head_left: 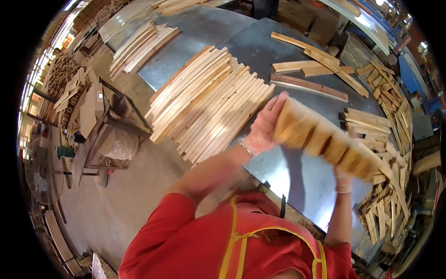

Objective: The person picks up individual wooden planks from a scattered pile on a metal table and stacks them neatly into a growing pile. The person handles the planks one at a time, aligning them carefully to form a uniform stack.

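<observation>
A short stack of wooden boards (320, 140), pressed side by side and smeared by motion, is raised slantwise over the metal table (274, 168). My left hand (264, 124), in a pale glove with a wristband, grips its upper left end. At the lower right end my right hand (344, 180) is closed on the same stack, its fingers mostly hidden behind the wood. Left of my left hand lies a wide row of pale wooden strips (211, 100), set side by side and jutting over the table's edge.
Farther left lies a smaller row of strips (144, 46). Loose boards (320, 65) lie crosswise at the back right. Heaped offcuts (388, 181) crowd the right side. A workbench with a cardboard piece (92, 104) and a fan (42, 172) stand on the left.
</observation>
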`<state>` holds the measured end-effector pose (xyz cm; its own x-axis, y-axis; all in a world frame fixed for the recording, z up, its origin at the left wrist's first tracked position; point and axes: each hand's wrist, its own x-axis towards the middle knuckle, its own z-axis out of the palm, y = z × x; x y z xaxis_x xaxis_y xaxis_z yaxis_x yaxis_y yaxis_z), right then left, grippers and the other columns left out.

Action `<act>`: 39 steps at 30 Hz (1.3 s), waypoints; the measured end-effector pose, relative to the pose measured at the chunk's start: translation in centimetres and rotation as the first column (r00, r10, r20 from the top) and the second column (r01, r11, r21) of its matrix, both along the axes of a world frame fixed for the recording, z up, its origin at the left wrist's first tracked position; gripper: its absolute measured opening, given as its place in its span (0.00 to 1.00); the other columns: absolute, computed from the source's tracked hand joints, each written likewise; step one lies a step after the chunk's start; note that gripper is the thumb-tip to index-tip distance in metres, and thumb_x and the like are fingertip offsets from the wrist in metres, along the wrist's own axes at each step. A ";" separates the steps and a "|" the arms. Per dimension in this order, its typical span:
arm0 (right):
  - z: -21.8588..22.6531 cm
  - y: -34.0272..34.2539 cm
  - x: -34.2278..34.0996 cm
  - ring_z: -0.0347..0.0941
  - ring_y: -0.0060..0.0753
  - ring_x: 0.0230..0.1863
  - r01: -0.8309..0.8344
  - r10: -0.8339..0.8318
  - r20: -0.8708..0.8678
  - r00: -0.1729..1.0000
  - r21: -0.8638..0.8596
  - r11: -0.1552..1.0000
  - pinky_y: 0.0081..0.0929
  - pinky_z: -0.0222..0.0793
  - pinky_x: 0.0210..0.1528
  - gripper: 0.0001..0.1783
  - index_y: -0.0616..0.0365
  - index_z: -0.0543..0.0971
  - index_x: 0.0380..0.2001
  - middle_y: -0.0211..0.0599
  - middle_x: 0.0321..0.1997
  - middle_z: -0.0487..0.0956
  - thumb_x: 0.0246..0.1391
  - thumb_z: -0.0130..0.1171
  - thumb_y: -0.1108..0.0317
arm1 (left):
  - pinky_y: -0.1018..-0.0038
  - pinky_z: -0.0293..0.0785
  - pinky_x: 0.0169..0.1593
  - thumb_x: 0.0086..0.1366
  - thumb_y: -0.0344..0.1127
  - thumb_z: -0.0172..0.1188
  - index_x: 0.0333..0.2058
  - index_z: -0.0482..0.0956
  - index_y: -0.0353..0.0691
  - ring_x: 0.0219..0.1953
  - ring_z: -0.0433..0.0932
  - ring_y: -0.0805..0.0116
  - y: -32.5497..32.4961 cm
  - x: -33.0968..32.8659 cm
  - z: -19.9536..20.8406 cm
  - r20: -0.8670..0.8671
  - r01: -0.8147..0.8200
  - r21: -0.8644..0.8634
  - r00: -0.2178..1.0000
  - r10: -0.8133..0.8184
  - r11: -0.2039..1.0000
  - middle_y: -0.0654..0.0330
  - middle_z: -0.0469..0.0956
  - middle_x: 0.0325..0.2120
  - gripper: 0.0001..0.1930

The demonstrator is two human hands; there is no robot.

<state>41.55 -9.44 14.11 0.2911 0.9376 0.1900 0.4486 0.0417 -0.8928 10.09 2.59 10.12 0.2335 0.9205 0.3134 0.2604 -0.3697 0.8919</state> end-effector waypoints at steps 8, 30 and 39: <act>-15.7 -6.0 -13.4 0.72 0.54 0.69 0.017 0.319 0.533 0.784 -0.531 0.847 0.46 0.70 0.71 0.37 0.62 0.63 0.74 0.54 0.70 0.74 0.67 0.55 0.59 | 0.60 0.65 0.72 0.72 0.33 0.54 0.71 0.70 0.38 0.72 0.68 0.55 -5.8 -12.8 -10.3 -0.979 0.384 0.108 0.203 0.030 0.917 0.52 0.68 0.71 0.29; -16.2 -0.1 -15.4 0.78 0.31 0.51 -0.303 -0.104 -0.590 0.801 -0.549 0.779 0.30 0.74 0.53 0.44 0.56 0.66 0.72 0.37 0.53 0.84 0.57 0.74 0.57 | 0.57 0.75 0.67 0.52 0.58 0.76 0.78 0.60 0.51 0.66 0.76 0.46 2.6 -32.9 -5.2 -0.882 -0.514 -0.179 0.462 0.094 0.839 0.43 0.74 0.64 0.56; -17.3 1.9 -15.4 0.75 0.61 0.68 -0.280 0.226 -0.169 0.959 -0.664 0.693 0.44 0.68 0.70 0.54 0.71 0.50 0.75 0.65 0.65 0.79 0.62 0.66 0.49 | 0.50 0.72 0.63 0.48 0.61 0.77 0.75 0.62 0.47 0.61 0.74 0.41 -15.2 -16.2 -6.4 -0.943 -0.503 -0.029 0.300 0.143 0.864 0.42 0.72 0.60 0.58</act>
<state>26.18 -7.49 -3.18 0.0100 0.8457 -0.5335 0.4483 -0.4807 -0.7537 -6.16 -12.63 3.67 -0.1391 0.9798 -0.1434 0.9870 0.1489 0.0604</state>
